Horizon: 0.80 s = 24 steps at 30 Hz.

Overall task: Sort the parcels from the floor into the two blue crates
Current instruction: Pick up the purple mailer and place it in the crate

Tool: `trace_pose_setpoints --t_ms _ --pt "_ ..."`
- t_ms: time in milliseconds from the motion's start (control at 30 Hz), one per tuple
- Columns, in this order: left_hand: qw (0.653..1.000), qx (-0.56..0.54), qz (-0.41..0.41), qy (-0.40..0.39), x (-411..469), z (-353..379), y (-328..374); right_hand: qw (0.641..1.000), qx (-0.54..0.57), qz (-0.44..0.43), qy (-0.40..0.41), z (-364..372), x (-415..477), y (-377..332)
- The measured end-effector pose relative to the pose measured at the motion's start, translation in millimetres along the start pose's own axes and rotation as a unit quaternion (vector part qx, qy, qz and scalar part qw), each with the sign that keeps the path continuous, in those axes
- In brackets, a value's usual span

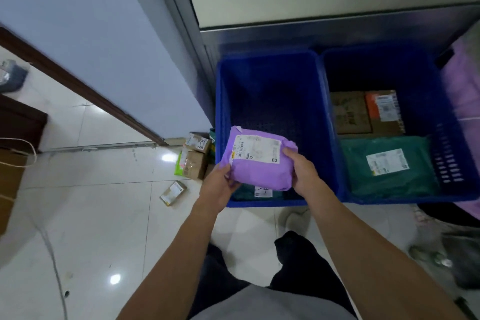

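I hold a purple soft parcel [259, 161] with a white label above the front part of the left blue crate [220, 101]. My left hand [219, 187] grips its left lower corner and my right hand [302, 173] grips its right edge. Under it in that crate lies a dark green parcel [262, 193], mostly hidden. The right blue crate [441, 101] contains a green bag [389, 166] with a label and two cardboard boxes [366, 112]. On the floor left of the crates lie small cardboard boxes [194, 156] and a small pale box [173, 193].
A blue-grey door or wall panel [91, 34] with a dark wooden frame stands at the left. A metal-fronted cabinet [311, 31] is behind the crates. Purple bags [465, 91] pile at the right. A white cable [54, 267] runs over the glossy tile floor. My legs are below.
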State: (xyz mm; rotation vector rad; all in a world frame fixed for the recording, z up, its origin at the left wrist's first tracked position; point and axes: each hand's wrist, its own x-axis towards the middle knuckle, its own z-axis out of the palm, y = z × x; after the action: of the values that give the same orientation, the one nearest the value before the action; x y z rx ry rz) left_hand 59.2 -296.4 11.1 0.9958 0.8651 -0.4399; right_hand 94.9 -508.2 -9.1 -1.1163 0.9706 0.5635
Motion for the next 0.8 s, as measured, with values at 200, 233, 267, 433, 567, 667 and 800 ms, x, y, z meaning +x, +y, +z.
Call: trace_pose_setpoints --t_ms 200,233,267,433,567,667,800 --pt "1.0 -0.011 -0.01 0.019 1 72 -33 0.995 -0.091 0.008 -0.039 -48 -2 -25" --pt "0.999 -0.002 -0.011 0.03 3 76 -34 0.994 -0.109 0.008 -0.029 -50 0 -26" --pt "0.999 0.006 -0.015 0.039 4 80 -32 0.992 -0.123 0.009 -0.025 -52 2 -28" --pt "0.993 0.065 -0.021 0.092 30 76 -25 0.987 -0.158 0.014 -0.026 -58 26 -23" --pt "0.97 0.223 0.005 0.098 65 64 -22 0.984 -0.174 0.004 -0.04 -55 51 -13" --pt "0.936 0.335 0.027 0.103 103 48 -25 0.978 -0.208 -0.024 0.003 -48 79 1" --pt "0.892 0.431 0.049 0.126 158 23 -34 0.941 -0.316 -0.07 0.101 -39 128 26"
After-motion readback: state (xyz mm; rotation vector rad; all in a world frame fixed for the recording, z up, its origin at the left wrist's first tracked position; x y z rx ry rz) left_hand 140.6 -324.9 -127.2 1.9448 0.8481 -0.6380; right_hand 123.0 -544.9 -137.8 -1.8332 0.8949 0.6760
